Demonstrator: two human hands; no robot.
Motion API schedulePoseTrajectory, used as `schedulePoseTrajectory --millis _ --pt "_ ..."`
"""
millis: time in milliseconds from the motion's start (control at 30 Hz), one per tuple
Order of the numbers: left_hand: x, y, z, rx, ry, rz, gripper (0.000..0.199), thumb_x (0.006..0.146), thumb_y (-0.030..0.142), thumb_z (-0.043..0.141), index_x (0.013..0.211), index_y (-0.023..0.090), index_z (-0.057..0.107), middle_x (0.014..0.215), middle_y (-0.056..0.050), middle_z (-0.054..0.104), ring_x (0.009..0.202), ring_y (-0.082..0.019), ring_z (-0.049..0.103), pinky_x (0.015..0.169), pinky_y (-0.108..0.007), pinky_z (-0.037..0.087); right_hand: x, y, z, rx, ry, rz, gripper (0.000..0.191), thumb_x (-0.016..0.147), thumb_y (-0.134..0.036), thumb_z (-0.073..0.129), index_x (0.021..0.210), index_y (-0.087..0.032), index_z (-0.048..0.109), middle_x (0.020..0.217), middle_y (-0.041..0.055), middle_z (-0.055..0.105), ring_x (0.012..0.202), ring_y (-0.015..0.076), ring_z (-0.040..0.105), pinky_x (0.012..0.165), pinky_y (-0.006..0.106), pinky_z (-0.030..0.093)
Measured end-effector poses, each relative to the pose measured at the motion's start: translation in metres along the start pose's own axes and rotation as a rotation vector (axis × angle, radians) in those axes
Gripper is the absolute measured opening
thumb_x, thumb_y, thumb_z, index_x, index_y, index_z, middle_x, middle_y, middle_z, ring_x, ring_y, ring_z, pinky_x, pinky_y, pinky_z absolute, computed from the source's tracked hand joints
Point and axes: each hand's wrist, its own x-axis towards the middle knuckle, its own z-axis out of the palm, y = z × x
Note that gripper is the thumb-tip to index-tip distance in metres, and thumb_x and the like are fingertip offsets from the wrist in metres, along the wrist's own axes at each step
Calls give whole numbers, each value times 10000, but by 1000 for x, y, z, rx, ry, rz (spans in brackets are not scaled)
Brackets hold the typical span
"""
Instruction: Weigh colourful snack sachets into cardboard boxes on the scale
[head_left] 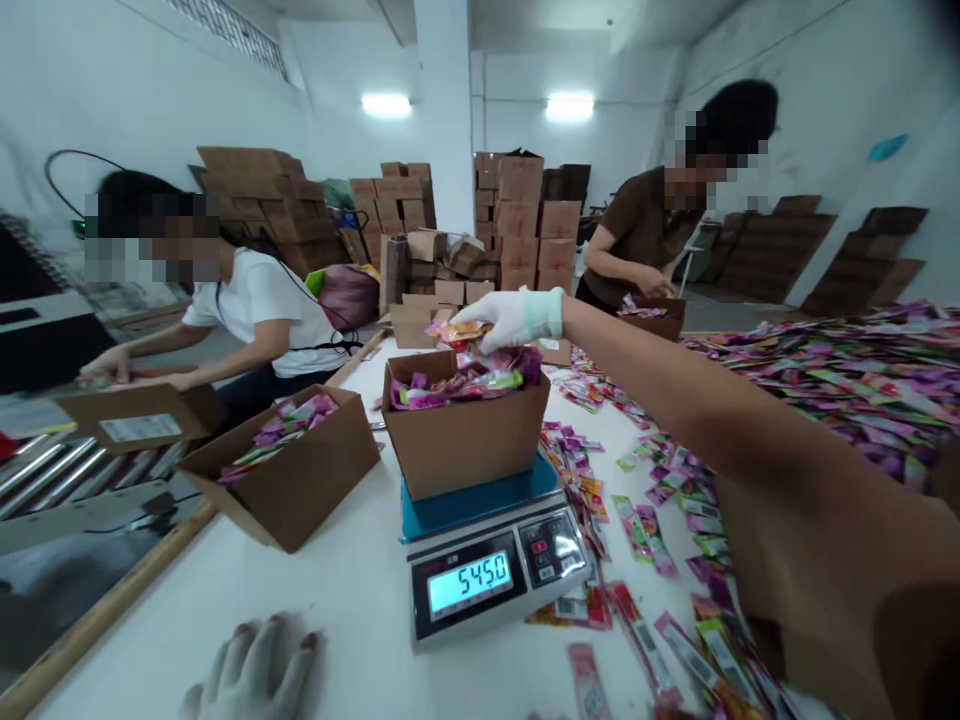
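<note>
Arm outstretched, our right hand (508, 318), half curled, holds packets (466, 331) over the box (465, 445) on the scale (469, 590). Left of the scale, our left hand (251, 675) lies palm-down, fingers spread, on the worktop (352, 590).

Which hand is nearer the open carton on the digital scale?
Right. The right hand is just above the carton, holding sachets; the left hand is by the white tabletop, left of the digital scale.
</note>
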Motion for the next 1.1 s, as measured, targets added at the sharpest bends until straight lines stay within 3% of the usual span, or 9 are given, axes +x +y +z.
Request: schedulePoseTrajectory --millis 100,167,267,367,500,600,833,1000,1100 --pt "-5 10 -11 28 -9 24 816 935 674 262 1462 136 576 1592 -213 519 1556 -377 380 1192 -576 350 -36 -1 -4 110 225 34 366 814 -62 706 1176 -112 717 1078 30 767 1023 194 709 978 342 571" --pt "-9 21 -21 33 -17 30 810 958 653 230 1453 115 578 1577 -231 522 1546 -381 384 1191 -575 344 -67 -3 -10 294 410 80 273 890 -100 659 1160 -141 672 979 29 752 868 163 734 769 283 618" --pt "-14 35 -30 37 -26 21 846 975 642 164 1452 73 571 1563 -260 523 1531 -408 387 1193 -593 329 -104 -9 -19 456 587 110 141 952 -99 618 1072 -169 637 722 -34 653 487 59 547 419 155 405" --pt "-16 38 -29 10 -16 35 841 982 649 174 1421 58 583 1551 -274 534 1532 -426 385 1200 -613 322 -121 -13 -20 471 637 110 73 965 -116 663 973 -183 634 629 -56 569 429 28 433 361 144 240" --pt "-11 44 -40 -237 -7 -45 828 995 649 278 1473 19 524 1624 -297 459 1585 -418 341 1265 -595 313 -125 -20 -14 456 597 141 80 936 -204 734 926 -209 655 626 -36 575 448 57 436 355 185 280" --pt "2 70 -82 -449 159 57 819 1006 659 372 1512 27 495 1643 -298 438 1602 -382 336 1309 -535 294 -123 -26 -10 455 594 140 121 873 -134 728 853 -223 648 649 -18 585 520 90 507 388 217 344" --pt "36 179 -221 -601 682 600 545 1031 407 584 1469 83 577 1579 -235 554 1529 -295 475 1295 -501 343 -125 -27 -7 473 496 132 132 874 -218 761 873 -248 631 622 -29 572 523 114 479 488 270 438" --pt "41 242 -272 -640 695 826 573 1020 354 625 1490 35 554 1592 -254 535 1537 -298 464 1290 -497 349 -143 -8 -19 217 455 145 60 873 -227 696 929 -229 673 721 -10 651 627 142 603 586 291 501" --pt "41 268 -286 -622 645 913 505 1014 343 636 1432 60 604 1557 -217 581 1523 -292 481 1276 -479 378 -158 19 -26 -128 203 260 165 791 -314 806 895 -204 739 838 24 737 794 210 704 726 353 552"
